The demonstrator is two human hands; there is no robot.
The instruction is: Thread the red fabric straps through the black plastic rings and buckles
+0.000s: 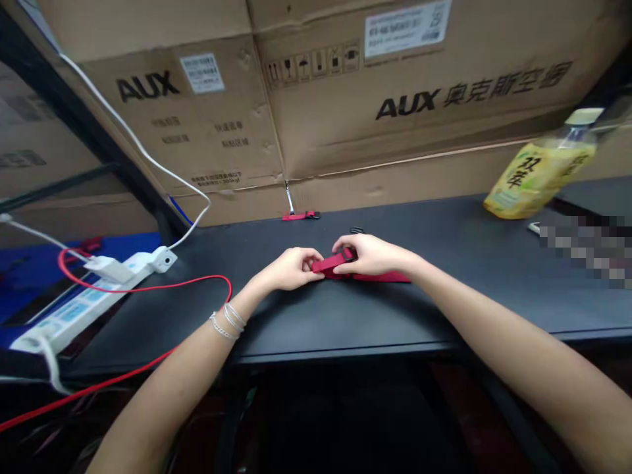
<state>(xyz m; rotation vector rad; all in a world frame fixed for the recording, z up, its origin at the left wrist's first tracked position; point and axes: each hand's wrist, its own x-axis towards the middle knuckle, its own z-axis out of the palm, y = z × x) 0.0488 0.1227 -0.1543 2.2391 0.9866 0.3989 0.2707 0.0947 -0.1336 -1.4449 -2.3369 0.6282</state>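
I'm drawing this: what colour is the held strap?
The strap is red, as the head view shows.

The narrow brown cardboard panel (197, 115) reads "AUX"; the wide brown cardboard panel (419, 82), "AUX 奥克斯空调". The yellow-labelled plastic bottle (540, 171) reads "双萃".

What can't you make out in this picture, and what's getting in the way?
All in the head view:
- Part of the red strap: covered by the right hand.
- Fine print on the white label: blurred.
- Red cable: partly hidden by the left forearm, then cut off by the left edge.
- Space under the table: too dark.
- Whatever lies at the right edge: masked by pixel blocks.
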